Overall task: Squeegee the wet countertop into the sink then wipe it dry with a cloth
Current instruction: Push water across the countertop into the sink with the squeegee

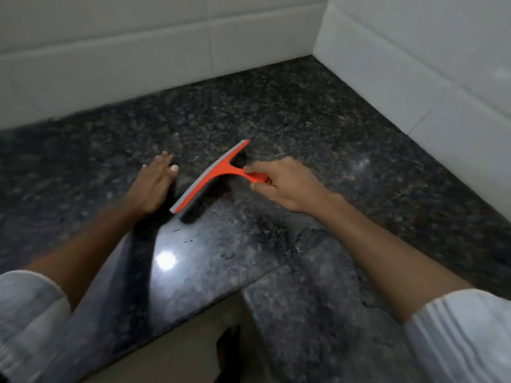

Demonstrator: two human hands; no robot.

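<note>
An orange squeegee [214,175] with a grey rubber blade rests blade-down on the dark speckled granite countertop [290,111], near the middle of the view. My right hand [284,183] grips its short orange handle from the right. My left hand [153,185] lies flat on the counter just left of the blade, fingers together and pointing away from me. The stone in front of the blade shines with a light reflection and a few small dark droplets. No sink and no cloth are in view.
White tiled walls [138,59] close the counter at the back and on the right [442,64], forming a corner. The counter's front edge [210,302] runs diagonally below my arms, with pale floor and a foot beneath it.
</note>
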